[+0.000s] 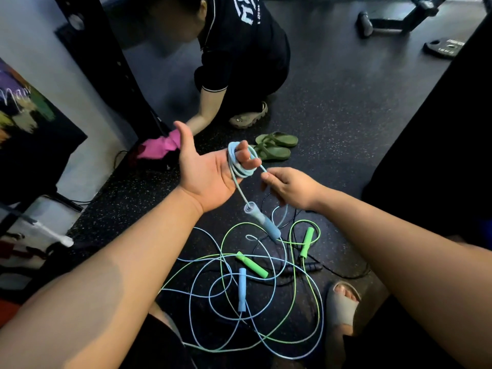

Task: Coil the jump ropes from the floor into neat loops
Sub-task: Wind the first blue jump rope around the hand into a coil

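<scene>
blue jump rope: part coiled in several loops round the fingers of the left hand, held above the floor. that hand lies palm up, thumb out, the fingers bent with the coil round them. one strand runs from the coil to the right hand, which pinches it between thumb and forefinger; the other fingers of this hand are curled in. a short length drops from the coil to a blue handle, hanging tilted and clear of the floor. the rest of the blue rope lies loose on the floor below, ending at a second blue handle.

green jump rope: lying on the floor, tangled across the blue loops, both green handles down. a dark rope with a dark handle lies beside them; its run cannot be traced.

surroundings: a pair of green sandals on the floor beyond the hands. a second person crouches further off, one hand on a pink cloth. a weight plate lies at far right.
</scene>
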Demonstrator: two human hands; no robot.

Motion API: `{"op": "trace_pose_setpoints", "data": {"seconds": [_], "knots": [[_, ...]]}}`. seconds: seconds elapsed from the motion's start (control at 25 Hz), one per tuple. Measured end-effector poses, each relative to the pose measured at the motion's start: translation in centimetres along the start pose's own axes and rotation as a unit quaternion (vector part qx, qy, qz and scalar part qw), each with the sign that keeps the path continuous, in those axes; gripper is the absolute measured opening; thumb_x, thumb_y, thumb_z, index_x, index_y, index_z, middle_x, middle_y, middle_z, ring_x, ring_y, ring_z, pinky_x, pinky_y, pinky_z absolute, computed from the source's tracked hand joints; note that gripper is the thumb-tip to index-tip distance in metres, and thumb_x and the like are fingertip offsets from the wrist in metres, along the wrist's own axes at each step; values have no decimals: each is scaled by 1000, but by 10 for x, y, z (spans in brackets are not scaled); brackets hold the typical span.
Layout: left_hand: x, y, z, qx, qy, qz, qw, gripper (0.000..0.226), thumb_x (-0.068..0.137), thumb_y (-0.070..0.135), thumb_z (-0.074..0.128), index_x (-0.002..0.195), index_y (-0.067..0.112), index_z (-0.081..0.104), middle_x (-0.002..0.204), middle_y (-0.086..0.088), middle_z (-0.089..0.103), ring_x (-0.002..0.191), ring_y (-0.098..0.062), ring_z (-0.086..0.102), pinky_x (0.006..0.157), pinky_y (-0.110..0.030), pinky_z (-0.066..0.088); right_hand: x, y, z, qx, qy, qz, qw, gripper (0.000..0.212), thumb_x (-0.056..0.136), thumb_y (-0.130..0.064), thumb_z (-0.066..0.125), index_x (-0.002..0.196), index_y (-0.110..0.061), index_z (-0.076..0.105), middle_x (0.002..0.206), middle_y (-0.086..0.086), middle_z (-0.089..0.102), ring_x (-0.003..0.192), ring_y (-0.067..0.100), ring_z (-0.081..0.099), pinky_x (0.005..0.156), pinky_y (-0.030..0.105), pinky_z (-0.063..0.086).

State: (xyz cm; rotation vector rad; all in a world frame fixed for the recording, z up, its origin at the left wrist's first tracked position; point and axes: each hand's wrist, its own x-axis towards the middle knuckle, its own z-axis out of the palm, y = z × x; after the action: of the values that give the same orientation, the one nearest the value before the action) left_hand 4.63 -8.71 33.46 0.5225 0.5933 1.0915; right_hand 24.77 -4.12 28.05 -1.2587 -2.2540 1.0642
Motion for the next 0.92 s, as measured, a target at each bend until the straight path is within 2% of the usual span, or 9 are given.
{"op": "trace_pose_setpoints", "data": {"seconds": [0.16, 0.32, 0.4, 0.48, 0.56, 0.64, 0.72, 0.84, 0.92], "knots": [[-1, 0, 3, -14, 2, 44, 999, 129, 65, 99, 23, 131, -9, 48, 112, -21, 68, 119, -42, 62, 111, -43, 45, 0, -3, 10, -10, -43, 5, 999, 29, 106, -34, 39, 89, -21, 59, 60, 4, 58, 47, 10, 54, 54, 28, 44], [4, 1, -2, -15, 29, 72, 997, 134, 70, 96, 20, 145, -14, 28, 131, -30, 60, 129, -41, 56, 117, -47, 35, -3, -11, 14, -34, -101, 16, 994, 33, 106, -30, 41, 97, -10, 65, 61, 2, 68, 50, 10, 60, 59, 28, 49], [6, -1, -3, 75, 54, 67, 994, 129, 73, 94, 6, 145, -10, 30, 133, -26, 61, 129, -36, 57, 121, -46, 28, -3, -20, 11, -36, -105, 17, 994, 34, 105, -32, 42, 97, -10, 67, 62, 3, 69, 49, 9, 58, 58, 27, 47], [7, -6, -4, 155, 69, 61, 984, 122, 74, 91, -5, 132, -2, 50, 136, -21, 62, 131, -31, 56, 124, -47, 18, -4, -30, 7, -24, -122, 25, 992, 34, 105, -32, 43, 97, -12, 69, 60, 3, 69, 50, 10, 54, 56, 26, 45], [9, -10, -7, 192, 79, 49, 977, 118, 74, 90, -8, 121, 5, 59, 138, -17, 61, 133, -27, 54, 125, -48, 8, -6, -38, 7, 1, -154, 41, 987, 31, 104, -31, 44, 99, -13, 69, 61, 7, 70, 51, 13, 54, 54, 25, 43], [13, -12, -12, 222, 90, 34, 970, 125, 74, 89, -11, 138, -1, 47, 137, -14, 63, 133, -23, 54, 125, -48, 3, -9, -44, 8, 10, -175, 52, 983, 29, 103, -30, 46, 102, -12, 68, 59, 6, 70, 50, 12, 56, 53, 23, 41], [17, -16, -15, 268, 99, 14, 958, 126, 75, 87, -14, 148, -3, 35, 133, -13, 66, 130, -20, 57, 125, -46, 4, -14, -52, 6, -6, -181, 38, 983, 30, 102, -31, 48, 100, -9, 68, 57, 1, 68, 49, 9, 59, 56, 23, 43], [21, -26, -19, 357, 67, -43, 931, 124, 78, 85, -15, 131, -2, 57, 130, -20, 65, 125, -23, 58, 122, -43, 20, -17, -61, -5, -69, -140, -47, 987, 32, 102, -28, 54, 92, -3, 70, 65, -13, 60, 47, -3, 56, 51, 13, 39], [19, -33, -18, 401, 17, -82, 912, 129, 77, 85, -14, 123, -10, 61, 113, -23, 66, 113, -25, 61, 108, -35, 37, -16, -62, -15, -93, -103, -73, 988, 36, 100, -35, 56, 83, -7, 71, 58, -7, 56, 42, 0, 50, 47, 17, 35]]}}
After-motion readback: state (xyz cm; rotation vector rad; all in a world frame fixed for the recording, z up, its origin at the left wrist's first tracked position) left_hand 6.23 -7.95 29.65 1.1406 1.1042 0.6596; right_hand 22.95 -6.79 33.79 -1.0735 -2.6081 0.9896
